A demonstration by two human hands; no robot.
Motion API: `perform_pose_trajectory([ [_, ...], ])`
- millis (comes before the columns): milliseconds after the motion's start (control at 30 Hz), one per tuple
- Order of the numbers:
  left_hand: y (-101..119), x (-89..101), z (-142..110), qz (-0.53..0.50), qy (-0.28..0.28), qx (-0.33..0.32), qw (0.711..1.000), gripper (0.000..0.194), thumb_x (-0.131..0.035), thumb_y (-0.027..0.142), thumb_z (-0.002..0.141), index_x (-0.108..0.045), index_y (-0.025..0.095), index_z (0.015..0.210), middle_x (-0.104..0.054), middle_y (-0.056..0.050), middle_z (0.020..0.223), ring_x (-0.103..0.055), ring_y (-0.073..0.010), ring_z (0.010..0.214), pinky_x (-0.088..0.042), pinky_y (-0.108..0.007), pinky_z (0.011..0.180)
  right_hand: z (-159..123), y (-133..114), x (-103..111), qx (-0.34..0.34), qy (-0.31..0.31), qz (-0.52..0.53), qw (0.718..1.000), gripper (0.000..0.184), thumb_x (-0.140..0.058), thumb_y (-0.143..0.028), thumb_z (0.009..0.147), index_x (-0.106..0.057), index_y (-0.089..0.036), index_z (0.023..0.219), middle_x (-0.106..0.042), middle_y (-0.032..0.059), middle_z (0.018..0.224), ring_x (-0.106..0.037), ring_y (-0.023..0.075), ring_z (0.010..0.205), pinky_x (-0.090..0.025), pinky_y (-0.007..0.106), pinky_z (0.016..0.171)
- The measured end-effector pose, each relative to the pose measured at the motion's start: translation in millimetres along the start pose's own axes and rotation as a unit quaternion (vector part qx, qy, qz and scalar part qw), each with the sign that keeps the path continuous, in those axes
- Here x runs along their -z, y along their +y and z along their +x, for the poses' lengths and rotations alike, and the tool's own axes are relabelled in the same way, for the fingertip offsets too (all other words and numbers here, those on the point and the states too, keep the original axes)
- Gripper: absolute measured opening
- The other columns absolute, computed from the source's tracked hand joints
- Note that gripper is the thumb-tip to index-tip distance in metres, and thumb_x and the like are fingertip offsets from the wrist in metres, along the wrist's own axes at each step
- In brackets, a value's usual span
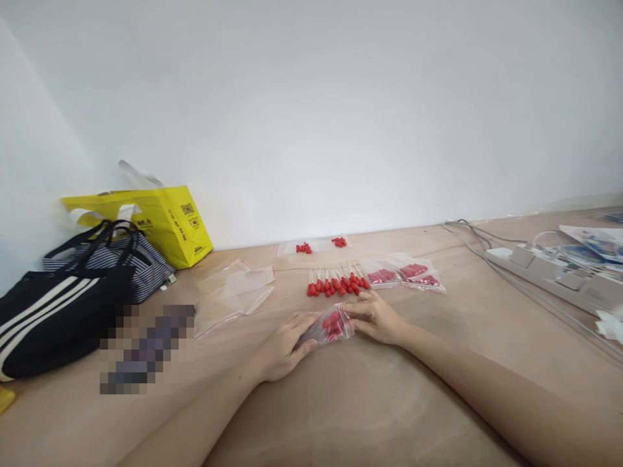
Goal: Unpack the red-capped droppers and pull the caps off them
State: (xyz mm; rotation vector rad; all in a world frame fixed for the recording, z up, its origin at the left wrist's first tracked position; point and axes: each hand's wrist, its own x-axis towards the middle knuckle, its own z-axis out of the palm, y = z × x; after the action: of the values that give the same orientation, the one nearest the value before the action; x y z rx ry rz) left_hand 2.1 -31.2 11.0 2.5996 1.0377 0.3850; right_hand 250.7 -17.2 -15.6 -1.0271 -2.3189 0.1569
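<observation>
Between my hands is a clear zip bag point(333, 325) with red-headed pieces inside, lying low over the table. My left hand point(285, 349) grips the bag's left end, with the thumb in front and the fingers behind. At the opposite end, my right hand point(378, 318) pinches the bag's edge between thumb and fingers. Just beyond the bag lies a row of white sticks with red heads point(338, 284), heads toward me. To its right are filled clear bags point(413, 274) of similar red pieces, partly overlapping.
Flat clear bags point(238, 288) lie to the left. Small red pieces point(304, 248) rest on clear plastic near the wall. Further left are a yellow bag point(187, 227), a black bag point(63, 318) and a blurred-out object point(148, 350). A power strip point(535, 272) with cables stands right.
</observation>
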Motion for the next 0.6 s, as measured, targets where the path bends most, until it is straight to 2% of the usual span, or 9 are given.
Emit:
perform_pose_trajectory([
  [100,-3,0.7,-1,0.004,-0.009,0.005,1.000,0.043,-0.033,0.037,0.087,-0.035,0.021,0.128,-0.042,-0.005,0.130,-0.036,-0.0195,0.120,-0.027,-0.038,0.102,-1,1,2,-0.004,-0.019,0.002,1.000,0.056,-0.058,-0.056,0.067,-0.054,-0.027,0.114,-0.061,0.0034,0.074,-0.048,0.0177,0.077,-0.034,0.031,0.074],
  [167,-3,0.8,-1,0.007,-0.016,0.003,1.000,0.044,-0.034,0.037,0.087,-0.035,0.020,0.128,-0.042,-0.005,0.131,-0.035,-0.0197,0.121,-0.025,-0.039,0.103,-1,0,4,-0.001,-0.032,0.004,0.999,0.061,-0.060,-0.059,0.061,-0.055,-0.028,0.112,-0.061,0.0033,0.077,-0.048,0.0181,0.077,-0.033,0.032,0.073],
  [267,-3,0.4,1,0.011,-0.011,0.006,1.000,0.046,-0.036,0.038,0.086,-0.036,0.019,0.127,-0.042,-0.006,0.130,-0.035,-0.0201,0.121,-0.025,-0.040,0.103,0,-4,6,-0.002,-0.033,0.023,0.999,0.055,-0.061,-0.059,0.061,-0.058,-0.029,0.107,-0.062,0.0025,0.083,-0.050,0.0185,0.081,-0.032,0.032,0.075],
  [400,-4,-0.8,3,0.010,-0.007,0.000,1.000,0.044,-0.037,0.038,0.086,-0.039,0.020,0.126,-0.042,-0.005,0.130,-0.035,-0.0195,0.121,-0.025,-0.040,0.103,4,-12,3,-0.035,-0.009,0.078,0.996,0.040,-0.061,-0.051,0.066,-0.061,-0.023,0.095,-0.062,0.0026,0.082,-0.052,0.0166,0.078,-0.034,0.031,0.075],
  [500,-7,-2.3,3,0.007,-0.004,-0.009,1.000,0.043,-0.037,0.037,0.086,-0.040,0.021,0.125,-0.042,-0.004,0.131,-0.034,-0.0184,0.122,-0.024,-0.040,0.104,6,-15,-1,-0.064,0.007,0.124,0.990,0.038,-0.066,-0.047,0.063,-0.060,-0.020,0.091,-0.061,0.0019,0.078,-0.052,0.0154,0.074,-0.037,0.028,0.071],
  [600,-9,-4.1,3,0.009,-0.009,-0.003,1.000,0.041,-0.034,0.036,0.087,-0.040,0.023,0.125,-0.041,-0.002,0.132,-0.033,-0.0172,0.123,-0.022,-0.040,0.105,8,-17,-3,-0.057,0.002,0.143,0.988,0.036,-0.067,-0.043,0.063,-0.058,-0.020,0.090,-0.061,0.0012,0.080,-0.052,0.0152,0.076,-0.038,0.028,0.072],
])
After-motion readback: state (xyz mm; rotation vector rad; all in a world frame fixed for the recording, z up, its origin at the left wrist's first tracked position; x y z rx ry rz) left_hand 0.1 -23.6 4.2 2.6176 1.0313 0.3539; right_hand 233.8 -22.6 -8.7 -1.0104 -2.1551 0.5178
